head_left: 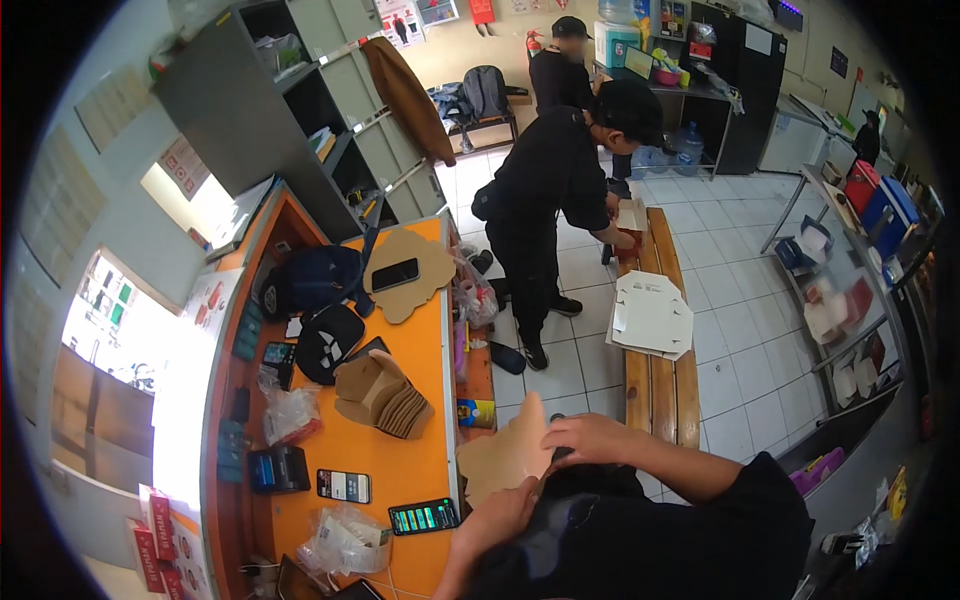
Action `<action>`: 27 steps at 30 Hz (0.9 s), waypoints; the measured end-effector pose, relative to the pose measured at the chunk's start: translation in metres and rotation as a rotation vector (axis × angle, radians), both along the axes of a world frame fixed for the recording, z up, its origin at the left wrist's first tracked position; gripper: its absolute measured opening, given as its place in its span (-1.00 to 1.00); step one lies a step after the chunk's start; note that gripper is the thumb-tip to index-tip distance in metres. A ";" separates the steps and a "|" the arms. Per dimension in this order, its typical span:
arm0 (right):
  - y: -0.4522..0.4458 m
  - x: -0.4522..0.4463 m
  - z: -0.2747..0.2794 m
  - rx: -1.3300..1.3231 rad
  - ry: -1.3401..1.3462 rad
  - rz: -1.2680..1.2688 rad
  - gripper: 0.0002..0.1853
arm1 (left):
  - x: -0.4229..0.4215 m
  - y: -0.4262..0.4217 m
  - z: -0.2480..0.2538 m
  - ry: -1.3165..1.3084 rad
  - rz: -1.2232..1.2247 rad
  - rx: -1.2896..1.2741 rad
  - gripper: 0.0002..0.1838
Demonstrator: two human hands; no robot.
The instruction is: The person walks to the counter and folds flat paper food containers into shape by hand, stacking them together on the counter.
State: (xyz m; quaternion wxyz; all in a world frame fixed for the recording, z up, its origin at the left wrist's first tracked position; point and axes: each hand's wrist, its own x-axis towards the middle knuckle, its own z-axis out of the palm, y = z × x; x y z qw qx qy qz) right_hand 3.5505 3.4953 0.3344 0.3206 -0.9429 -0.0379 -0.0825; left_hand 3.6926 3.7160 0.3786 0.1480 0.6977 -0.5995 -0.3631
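Observation:
A flat brown cardboard box blank [500,460] with a cut, wavy outline is in front of my body, beside the counter edge. My left hand [505,508] grips its lower edge with the fingers closed. At its right side, my right hand [588,440] has its fingers bent around the edge; part of the grip is hidden. To the left on the orange counter [425,380] sits a stack of nested brown cardboard boxes [385,397]. Farther back, another flat cardboard blank [415,250] lies with a phone [395,274] on it.
Phones [344,486], a black cap [328,342], a backpack [315,278] and plastic bags [345,540] lie on the counter. A wooden bench [662,390] holds white boxes [652,318]. A person in black [550,170] bends over its far end; another person [560,75] is behind.

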 end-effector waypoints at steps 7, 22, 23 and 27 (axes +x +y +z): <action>0.011 -0.001 0.007 0.049 0.013 -0.045 -0.69 | 0.005 0.000 0.014 0.075 0.037 -0.023 -0.58; 0.023 0.029 0.035 -0.145 -0.166 0.261 -0.84 | 0.006 -0.011 0.049 -0.023 0.319 -0.286 -0.57; 0.026 0.025 0.033 -0.113 -0.205 0.241 -0.81 | 0.002 -0.007 0.045 0.025 0.378 -0.299 -0.61; 0.043 0.016 0.019 0.110 -0.382 0.103 -0.72 | -0.003 0.013 0.032 0.229 0.587 -0.310 -0.74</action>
